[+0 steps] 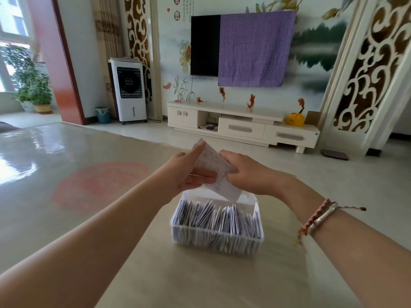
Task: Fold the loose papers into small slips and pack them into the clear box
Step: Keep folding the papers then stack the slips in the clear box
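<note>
Holding paper (216,172) above clear box (216,237): left hand (191,172) and right hand (246,174) fingers both pinching it. Box packed with slips (213,216), on desk (200,281).

Two hands hold one white paper (216,172) up above a clear box (216,236). The left hand (191,172) pinches the paper from the left side, and the right hand (246,174) grips it from the right. The box sits on a pale worktop (200,281) and is packed with little folded slips (218,215) standing on edge. Bracelets (318,216) are on the right wrist.
</note>
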`<state>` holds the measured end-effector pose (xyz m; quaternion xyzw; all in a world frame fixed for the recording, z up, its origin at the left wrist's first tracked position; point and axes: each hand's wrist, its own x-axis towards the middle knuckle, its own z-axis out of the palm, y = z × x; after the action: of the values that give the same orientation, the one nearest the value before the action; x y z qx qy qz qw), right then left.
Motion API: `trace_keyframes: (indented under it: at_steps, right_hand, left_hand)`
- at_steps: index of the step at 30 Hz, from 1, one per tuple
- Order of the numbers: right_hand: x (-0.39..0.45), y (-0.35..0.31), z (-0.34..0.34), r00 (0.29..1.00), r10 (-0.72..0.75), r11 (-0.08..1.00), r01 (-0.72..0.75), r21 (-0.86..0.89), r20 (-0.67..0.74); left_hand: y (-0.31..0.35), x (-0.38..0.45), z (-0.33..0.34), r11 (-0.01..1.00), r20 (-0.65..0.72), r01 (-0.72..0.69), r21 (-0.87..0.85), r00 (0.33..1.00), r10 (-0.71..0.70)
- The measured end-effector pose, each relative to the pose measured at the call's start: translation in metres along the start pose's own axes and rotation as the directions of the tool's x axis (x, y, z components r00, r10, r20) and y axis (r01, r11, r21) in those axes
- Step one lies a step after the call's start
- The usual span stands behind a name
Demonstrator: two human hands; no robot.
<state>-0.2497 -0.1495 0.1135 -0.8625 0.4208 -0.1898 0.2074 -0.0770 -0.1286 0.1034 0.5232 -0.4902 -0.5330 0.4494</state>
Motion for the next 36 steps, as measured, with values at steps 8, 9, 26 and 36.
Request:
trace_keyframes:
  at_steps: [8, 9, 26, 36]
  right_hand:
    - [-0.007, 0.007, 0.002, 0.968, 0.124, 0.962, -0.064, -0.267, 0.217]
    - [-0.007, 0.008, 0.005, 0.958, 0.147, 0.955, -0.072, -0.287, 0.248]
    - [-0.042, 0.037, 0.037, 0.956, 0.075, 0.985, -0.116, -0.129, -0.285]
    - [-0.05, 0.061, 0.052, 0.694, 0.717, 0.51, -0.464, 0.724, -0.06]
  left_hand:
    - [-0.026, -0.002, -0.013, 0.91, -0.162, -0.052, 0.412, 0.978, 0.129]
    - [-0.031, -0.003, -0.012, 0.893, -0.154, -0.052, 0.447, 0.979, 0.134]
    - [-0.062, 0.012, -0.001, 0.888, -0.277, -0.072, 0.455, 0.936, 0.218]
    - [-0.078, 0.02, -0.015, 0.917, -0.236, 0.147, -0.37, 0.94, -0.246]
